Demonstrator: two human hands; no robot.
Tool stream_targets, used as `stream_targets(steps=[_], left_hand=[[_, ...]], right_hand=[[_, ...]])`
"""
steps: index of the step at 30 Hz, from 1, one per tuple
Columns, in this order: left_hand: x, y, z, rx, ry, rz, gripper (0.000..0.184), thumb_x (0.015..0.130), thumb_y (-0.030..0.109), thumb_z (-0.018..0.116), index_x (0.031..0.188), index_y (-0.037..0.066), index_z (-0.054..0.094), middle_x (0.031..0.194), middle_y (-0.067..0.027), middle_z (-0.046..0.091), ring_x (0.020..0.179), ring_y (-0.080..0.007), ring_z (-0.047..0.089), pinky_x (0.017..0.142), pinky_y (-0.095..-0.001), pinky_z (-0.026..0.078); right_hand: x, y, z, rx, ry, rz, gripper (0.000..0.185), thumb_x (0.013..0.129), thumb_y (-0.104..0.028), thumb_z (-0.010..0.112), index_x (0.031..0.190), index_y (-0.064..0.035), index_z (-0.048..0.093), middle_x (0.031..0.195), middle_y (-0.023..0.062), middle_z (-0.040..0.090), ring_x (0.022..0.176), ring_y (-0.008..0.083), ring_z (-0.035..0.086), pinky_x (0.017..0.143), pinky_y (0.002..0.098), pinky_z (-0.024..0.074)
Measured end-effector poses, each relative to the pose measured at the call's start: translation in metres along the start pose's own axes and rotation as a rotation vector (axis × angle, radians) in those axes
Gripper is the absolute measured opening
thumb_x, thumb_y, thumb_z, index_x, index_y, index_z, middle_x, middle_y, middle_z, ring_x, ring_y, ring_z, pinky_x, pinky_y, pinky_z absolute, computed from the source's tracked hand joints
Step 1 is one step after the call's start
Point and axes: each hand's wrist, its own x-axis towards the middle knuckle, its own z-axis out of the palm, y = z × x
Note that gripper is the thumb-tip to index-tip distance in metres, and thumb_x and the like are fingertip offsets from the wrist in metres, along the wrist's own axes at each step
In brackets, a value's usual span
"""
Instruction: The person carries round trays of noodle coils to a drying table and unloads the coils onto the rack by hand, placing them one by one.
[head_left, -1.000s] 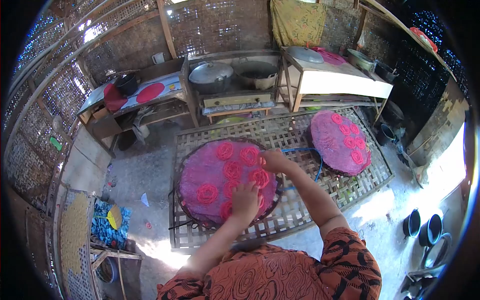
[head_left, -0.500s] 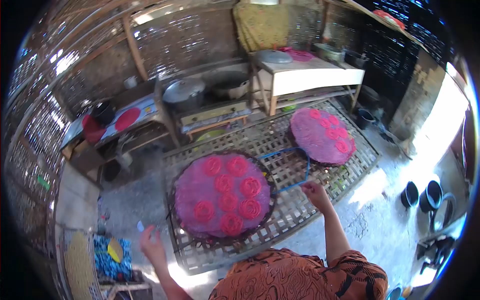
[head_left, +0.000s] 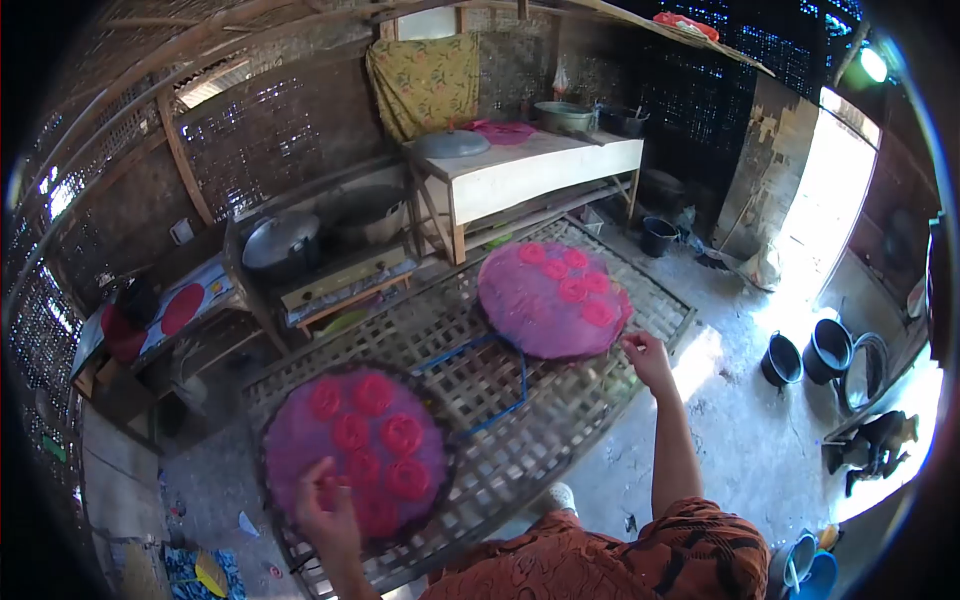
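Two round trays covered in purple-pink sheeting lie on a woven bamboo rack. Several red, noodle-like coils (head_left: 403,434) rest on the nearer tray (head_left: 290,440); the farther tray (head_left: 510,300) bears similar ones. My left hand (head_left: 332,515) is over the near tray's lower part, thumb and fingers apart, holding nothing visible. Whether it touches a coil I cannot tell. By the right edge of the farther tray is my right hand (head_left: 650,362), its fingers curled together; anything in them is hidden. A blue cord-like outline (head_left: 524,375) lies on the rack between the trays.
The bamboo rack (head_left: 560,425) spans the space before me. Behind it stand a white-fronted table (head_left: 545,185) and a stove with a large lidded pot (head_left: 282,245). Dark buckets (head_left: 782,360) stand on the floor at right, near a bright doorway (head_left: 825,215).
The view has swung right, so the trays sit farther left. My left hand has moved from beside the near tray to over it. My right hand has gone from the blue outline to the farther tray's edge.
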Motion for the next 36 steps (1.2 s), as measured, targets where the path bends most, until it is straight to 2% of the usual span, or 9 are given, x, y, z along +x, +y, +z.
stream_targets(steps=[7, 10, 14, 18, 20, 22, 30, 32, 36], left_hand=[[-0.023, 0.087, 0.222, -0.569, -0.502, -0.136, 0.030, 0.085, 0.001, 0.057, 0.115, 0.005, 0.054, 0.110, -0.0057, 0.060, 0.089, -0.0111, 0.056, 0.081, -0.0257, 0.044], [-0.030, 0.082, 0.336, -0.750, -0.780, -0.273, 0.040, 0.089, 0.005, 0.058, 0.126, 0.006, 0.046, 0.122, -0.0072, 0.053, 0.092, -0.0112, 0.056, 0.084, -0.0253, 0.044], [-0.031, 0.066, 0.405, -0.564, -0.676, -0.268, 0.046, 0.090, 0.009, 0.060, 0.132, 0.006, 0.042, 0.128, -0.0084, 0.049, 0.093, -0.0101, 0.055, 0.084, -0.0248, 0.044], [-0.014, 0.080, 0.404, -0.556, -0.588, -0.459, 0.049, 0.089, 0.011, 0.061, 0.134, 0.009, 0.043, 0.129, -0.0068, 0.048, 0.091, -0.0083, 0.054, 0.082, -0.0228, 0.044], [-0.009, 0.064, 0.412, -0.424, -0.553, -0.322, 0.043, 0.089, 0.012, 0.061, 0.130, 0.008, 0.049, 0.126, -0.0062, 0.050, 0.085, -0.0065, 0.053, 0.076, -0.0216, 0.044], [0.012, 0.110, 0.400, -0.351, -0.504, -0.400, 0.037, 0.085, 0.009, 0.065, 0.121, 0.005, 0.056, 0.117, -0.0092, 0.057, 0.089, -0.0141, 0.059, 0.075, -0.0259, 0.048], [0.044, 0.172, 0.391, -0.413, -0.393, 0.001, 0.040, 0.086, 0.004, 0.062, 0.125, 0.006, 0.054, 0.116, -0.0078, 0.054, 0.079, -0.0081, 0.050, 0.069, -0.0213, 0.045], [0.048, 0.174, 0.397, -0.399, -0.354, 0.084, 0.040, 0.086, 0.003, 0.061, 0.125, 0.005, 0.053, 0.116, -0.0084, 0.054, 0.080, -0.0093, 0.052, 0.070, -0.0221, 0.045], [0.059, 0.181, 0.394, -0.441, -0.238, 0.250, 0.040, 0.084, 0.003, 0.061, 0.124, 0.004, 0.054, 0.115, -0.0118, 0.055, 0.085, -0.0155, 0.057, 0.074, -0.0259, 0.047]], right_hand=[[0.185, 0.089, -0.023, -0.145, -0.026, -0.116, 0.024, 0.078, -0.023, 0.065, 0.093, -0.0049, 0.069, 0.082, 0.0149, 0.068, 0.077, 0.0255, 0.066, 0.070, 0.0352, 0.0496], [0.241, 0.110, -0.014, -0.131, -0.101, -0.104, 0.023, 0.079, -0.021, 0.064, 0.094, -0.0041, 0.069, 0.086, 0.0135, 0.069, 0.079, 0.0204, 0.065, 0.072, 0.0319, 0.0490], [0.288, 0.116, 0.002, -0.276, -0.245, -0.053, 0.027, 0.077, -0.025, 0.062, 0.093, -0.0046, 0.069, 0.092, 0.0173, 0.068, 0.085, 0.0300, 0.065, 0.074, 0.0399, 0.0502], [0.327, 0.144, 0.044, -0.419, -0.249, -0.111, 0.027, 0.075, -0.025, 0.059, 0.089, -0.0047, 0.069, 0.089, 0.0187, 0.067, 0.084, 0.0346, 0.064, 0.074, 0.0430, 0.0507], [0.334, 0.139, 0.051, -0.614, -0.217, -0.145, 0.027, 0.075, -0.028, 0.063, 0.089, -0.0066, 0.069, 0.092, 0.0191, 0.065, 0.086, 0.0346, 0.063, 0.078, 0.0466, 0.0502], [0.348, 0.148, 0.058, -0.608, -0.295, -0.101, 0.028, 0.074, -0.030, 0.064, 0.088, -0.0073, 0.070, 0.091, 0.0185, 0.065, 0.086, 0.0344, 0.063, 0.077, 0.0461, 0.0504], [0.358, 0.141, 0.062, -0.659, -0.400, -0.174, 0.023, 0.071, -0.026, 0.067, 0.078, -0.0033, 0.068, 0.072, 0.0164, 0.066, 0.069, 0.0304, 0.065, 0.063, 0.0410, 0.0506], [0.367, 0.147, 0.062, -0.421, -0.359, -0.056, 0.021, 0.070, -0.022, 0.071, 0.078, -0.0020, 0.068, 0.067, 0.0137, 0.065, 0.065, 0.0235, 0.065, 0.059, 0.0385, 0.0496], [0.373, 0.121, 0.053, -0.088, -0.415, -0.269, 0.019, 0.073, -0.016, 0.071, 0.083, -0.0003, 0.068, 0.070, 0.0095, 0.066, 0.063, 0.0149, 0.060, 0.057, 0.0335, 0.0467]])
